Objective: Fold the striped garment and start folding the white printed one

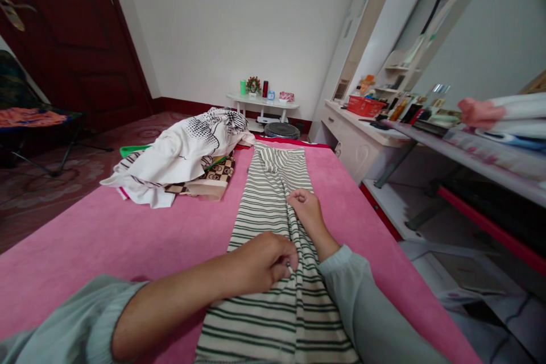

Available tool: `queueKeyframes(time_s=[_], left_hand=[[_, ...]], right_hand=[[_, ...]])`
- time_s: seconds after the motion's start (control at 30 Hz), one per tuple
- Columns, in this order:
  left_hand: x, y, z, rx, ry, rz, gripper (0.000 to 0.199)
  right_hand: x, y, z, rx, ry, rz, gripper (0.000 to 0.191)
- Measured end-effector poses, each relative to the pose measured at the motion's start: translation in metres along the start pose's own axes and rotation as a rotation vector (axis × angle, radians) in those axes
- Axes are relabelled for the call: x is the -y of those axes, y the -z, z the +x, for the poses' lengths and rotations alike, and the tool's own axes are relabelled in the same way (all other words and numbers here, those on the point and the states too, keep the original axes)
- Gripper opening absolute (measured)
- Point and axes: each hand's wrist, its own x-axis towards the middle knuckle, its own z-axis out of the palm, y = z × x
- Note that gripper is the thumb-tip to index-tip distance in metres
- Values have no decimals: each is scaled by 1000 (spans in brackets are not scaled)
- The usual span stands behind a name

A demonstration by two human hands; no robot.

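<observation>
Lengthwise on the pink bed point(179, 233), I see a striped garment point(267, 213), narrow end pointing toward the bed's far edge, my left hand point(271, 257) and right hand point(306, 209) pinching its middle.

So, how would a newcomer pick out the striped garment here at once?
Find the pink cover across the lower view. Along its middle, under the left hand and right hand, runs a long cream garment with dark crosswise stripes. Unlike the rumpled clothes heap to its left, it lies spread out lengthwise.
</observation>
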Motion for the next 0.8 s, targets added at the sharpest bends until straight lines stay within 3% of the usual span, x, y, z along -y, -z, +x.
queueKeyframes(time_s=[0.1, 0.23, 0.3, 0.37, 0.5, 0.67, 0.8], left_hand=[[-4, -4, 0, 24, 5, -66, 17], [-3, -1, -3, 267, -10, -160, 29], [1, 6, 0, 335, 48, -263, 23], [11, 16, 10, 223, 106, -190, 21], [51, 33, 45, -259, 107, 294, 31], [108, 33, 79, -382, 180, 460, 45], [123, 23, 82, -492, 217, 495, 62]], right_hand=[[0, 1, 1, -7, 11, 37, 14], [-1, 0, 1, 15, 13, 27, 14], [-1, -1, 1, 25, 21, 12, 13], [0, -2, 1, 34, 25, -6, 11], [-2, -3, 1, 72, 51, -97, 8], [-2, -4, -3, 205, 98, -312, 11], [11, -6, -11, 319, 220, -534, 18]])
